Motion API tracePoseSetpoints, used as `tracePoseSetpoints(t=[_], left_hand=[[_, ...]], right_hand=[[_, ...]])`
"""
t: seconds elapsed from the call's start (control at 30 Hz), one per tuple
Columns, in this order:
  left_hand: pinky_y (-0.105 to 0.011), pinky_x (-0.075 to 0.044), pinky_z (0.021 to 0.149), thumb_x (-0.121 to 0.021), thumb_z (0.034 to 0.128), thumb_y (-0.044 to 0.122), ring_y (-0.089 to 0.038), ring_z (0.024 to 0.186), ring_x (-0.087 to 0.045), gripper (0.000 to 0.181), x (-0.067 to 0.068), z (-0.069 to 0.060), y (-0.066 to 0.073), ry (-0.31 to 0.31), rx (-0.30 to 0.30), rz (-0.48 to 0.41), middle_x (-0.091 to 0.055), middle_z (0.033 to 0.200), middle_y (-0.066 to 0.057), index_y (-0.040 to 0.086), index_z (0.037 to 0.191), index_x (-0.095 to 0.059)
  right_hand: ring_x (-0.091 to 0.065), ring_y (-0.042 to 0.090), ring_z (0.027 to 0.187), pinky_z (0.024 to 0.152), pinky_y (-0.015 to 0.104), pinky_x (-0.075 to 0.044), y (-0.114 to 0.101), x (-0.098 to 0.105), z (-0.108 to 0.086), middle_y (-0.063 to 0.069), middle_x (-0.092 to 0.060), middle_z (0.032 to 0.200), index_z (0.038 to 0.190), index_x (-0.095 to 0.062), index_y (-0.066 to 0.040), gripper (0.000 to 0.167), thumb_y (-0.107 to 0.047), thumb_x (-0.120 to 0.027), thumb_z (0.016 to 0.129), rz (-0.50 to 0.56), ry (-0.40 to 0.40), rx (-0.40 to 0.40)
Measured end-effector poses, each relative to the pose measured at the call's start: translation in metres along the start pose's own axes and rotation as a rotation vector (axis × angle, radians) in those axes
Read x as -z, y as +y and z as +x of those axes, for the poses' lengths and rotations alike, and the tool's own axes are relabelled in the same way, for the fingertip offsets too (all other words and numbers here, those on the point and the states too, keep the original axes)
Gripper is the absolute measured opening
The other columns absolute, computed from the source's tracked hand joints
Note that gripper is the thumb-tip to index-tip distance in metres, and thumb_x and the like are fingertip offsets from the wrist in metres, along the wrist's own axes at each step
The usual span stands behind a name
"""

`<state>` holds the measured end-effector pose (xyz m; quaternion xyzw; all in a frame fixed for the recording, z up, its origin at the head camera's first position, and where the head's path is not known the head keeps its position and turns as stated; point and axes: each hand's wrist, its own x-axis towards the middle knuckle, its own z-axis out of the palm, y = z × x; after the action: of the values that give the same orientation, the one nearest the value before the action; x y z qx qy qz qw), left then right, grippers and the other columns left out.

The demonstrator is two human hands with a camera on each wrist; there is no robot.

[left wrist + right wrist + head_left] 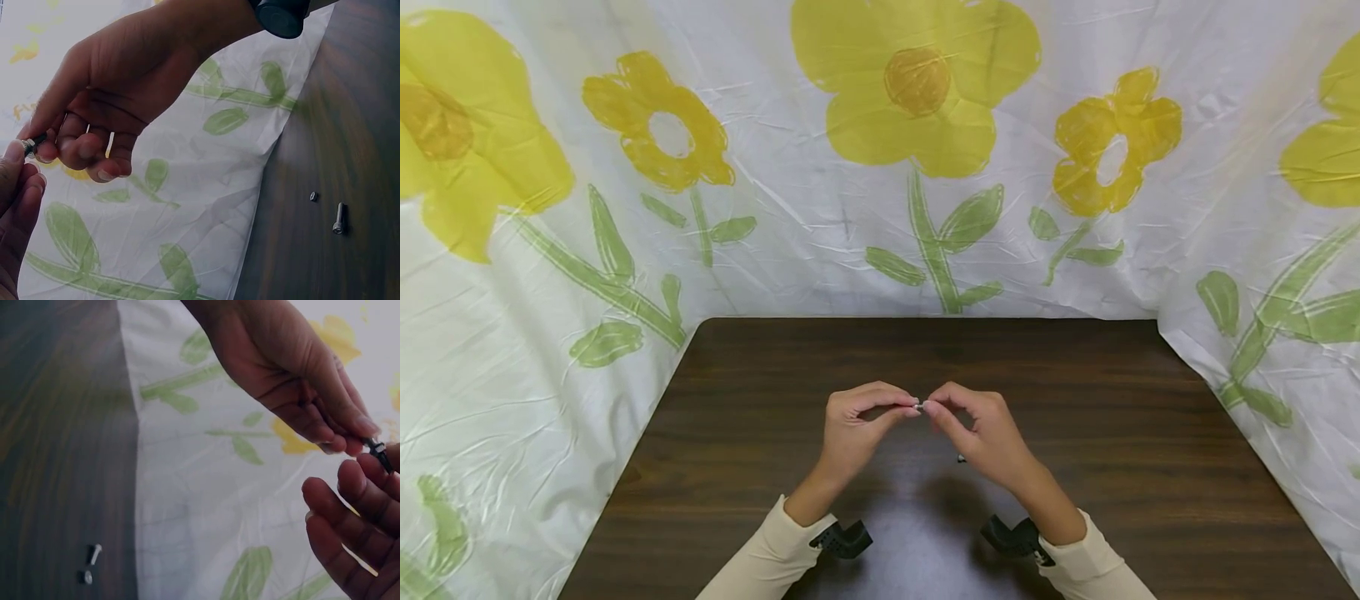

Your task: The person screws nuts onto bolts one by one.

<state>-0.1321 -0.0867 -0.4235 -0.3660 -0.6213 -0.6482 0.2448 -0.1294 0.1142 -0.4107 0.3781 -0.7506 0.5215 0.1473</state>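
Metal, the fastener [920, 407] we see just below mid-frame runs crosswise from left hand [856, 425] to right hand [991, 431], both pinching it.

White flowered cloth [805, 225] behind dark wood-grained table [1112, 425]

Shiny metal fastener [29, 147], smooth wood-grain table [737, 425], creased glossy cloth [808, 225]

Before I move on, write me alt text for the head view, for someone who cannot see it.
A person's left hand and right hand meet over a dark brown table, pinching a tiny metal piece between them. Another small shiny object shows on the table beside the right hand. Behind hangs a flower-printed white cloth.
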Motion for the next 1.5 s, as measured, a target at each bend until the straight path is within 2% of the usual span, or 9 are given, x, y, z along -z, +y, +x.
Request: tracePoseSetpoints(t=[0.1,0.2,0.27,0.37,0.53,0.87,1.17,1.37,1.5], left_hand=[[-0.033,-0.061,0.07,-0.078,0.0759,-0.019,-0.023,0.078,-0.073,0.022,0.0,0.0,0.0,-0.001,0.001,-0.002,-0.075,0.086,-0.016,-0.003,0.091,-0.077],[-0.033,-0.061,0.07,-0.078,0.0757,-0.018,-0.024,0.078,-0.073,0.021,0.0,-0.001,-0.001,0.003,-0.002,0.002,-0.075,0.085,-0.016,-0.003,0.09,-0.077],[-0.033,-0.061,0.07,-0.078,0.0758,-0.018,-0.024,0.078,-0.073,0.02,0.0,-0.001,-0.001,0.008,-0.001,0.0,-0.075,0.085,-0.016,-0.004,0.09,-0.077],[-0.033,-0.061,0.069,-0.078,0.0767,-0.017,-0.026,0.077,-0.073,0.018,0.001,-0.001,-0.002,0.017,-0.002,-0.003,-0.075,0.086,-0.016,-0.004,0.089,-0.078],[-0.033,-0.061,0.069,-0.078,0.0792,-0.014,-0.029,0.076,-0.073,0.014,0.002,0.0,-0.002,0.019,-0.003,-0.006,-0.075,0.086,-0.016,-0.004,0.089,-0.077],[-0.032,-0.061,0.069,-0.077,0.0754,-0.02,-0.022,0.078,-0.073,0.023,0.0,-0.001,-0.002,0.011,0.007,-0.006,-0.074,0.085,-0.016,-0.003,0.09,-0.077],[-0.032,-0.061,0.069,-0.077,0.0761,-0.019,-0.023,0.077,-0.072,0.022,0.0,0.0,-0.001,0.002,-0.01,-0.003,-0.074,0.085,-0.017,-0.002,0.091,-0.077],[-0.032,-0.061,0.069,-0.078,0.0759,-0.019,-0.023,0.077,-0.072,0.022,-0.001,-0.001,-0.001,-0.005,0.002,-0.004,-0.074,0.084,-0.017,-0.002,0.09,-0.077],[-0.031,-0.061,0.069,-0.078,0.0748,-0.019,-0.022,0.076,-0.072,0.022,-0.002,-0.001,-0.002,0.0,0.005,0.001,-0.074,0.084,-0.016,-0.003,0.09,-0.077]], right_hand=[[-0.059,0.009,0.064,0.062,0.025,-0.053,-0.001,-0.001,0.0,-0.003,-0.063,0.069,0.087,-0.067,-0.018,0.027,0.006,-0.061,0.098,-0.004,0.006,0.007],[-0.062,0.012,0.065,0.065,0.026,-0.054,-0.002,0.0,0.001,-0.003,-0.066,0.072,0.091,-0.069,-0.016,0.026,0.007,-0.06,0.098,0.001,0.008,0.01],[-0.065,0.013,0.068,0.066,0.025,-0.056,-0.002,0.001,0.001,-0.002,-0.069,0.078,0.099,-0.07,-0.013,0.022,0.008,-0.065,0.095,0.003,0.016,0.027],[-0.069,0.012,0.073,0.068,0.024,-0.058,-0.002,0.003,0.001,0.001,-0.073,0.088,0.109,-0.071,-0.009,0.03,0.009,-0.075,0.086,0.004,0.035,0.067],[-0.071,0.012,0.077,0.07,0.022,-0.058,0.001,0.004,0.002,0.004,-0.075,0.093,0.108,-0.073,-0.007,0.037,0.012,-0.081,0.078,-0.005,0.06,0.124],[-0.068,0.01,0.069,0.064,0.024,-0.057,0.002,0.002,0.002,0.0,-0.072,0.084,0.106,-0.072,-0.009,0.032,0.012,-0.076,0.083,-0.011,0.05,0.107],[-0.055,0.006,0.061,0.056,0.02,-0.049,-0.001,-0.003,0.0,-0.007,-0.061,0.077,0.104,-0.067,-0.011,0.013,0.001,-0.066,0.097,-0.057,0.014,0.039],[-0.047,0.003,0.057,0.05,0.019,-0.042,-0.001,-0.006,0.0,-0.005,-0.055,0.068,0.093,-0.066,-0.014,0.022,0.008,-0.061,0.096,-0.054,0.044,0.031],[-0.049,0.008,0.054,0.05,0.02,-0.043,0.0,-0.007,-0.001,-0.001,-0.055,0.067,0.094,-0.064,-0.014,0.025,0.008,-0.054,0.099,-0.01,0.066,0.018]])
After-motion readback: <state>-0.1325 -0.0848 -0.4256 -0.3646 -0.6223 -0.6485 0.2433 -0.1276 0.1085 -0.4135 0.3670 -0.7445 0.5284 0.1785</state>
